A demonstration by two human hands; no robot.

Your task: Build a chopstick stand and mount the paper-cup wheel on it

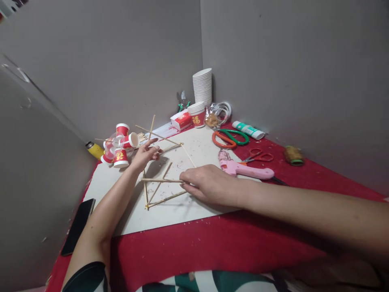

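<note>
A frame of thin wooden sticks (164,199) is on a white board (133,225), with crossed sticks at both ends. My right hand (209,184) pinches the near crossing stick by its right end. At the frame's far left side, my left hand (146,156) is curled around a stick, its index finger stretched out; its grip is partly hidden. Left of that hand stands a wheel of red and white paper cups (120,156) around clear round parts. A pink glue gun (249,169) lies beyond my right hand.
Green-and-orange scissors (234,137), small red scissors (258,156), a green-white tube (248,129) and a twine spool (293,155) lie on the right. Behind are stacked paper cups (202,87) and a red box (181,120). A phone (78,227) lies left; grey walls (121,61) enclose the red table.
</note>
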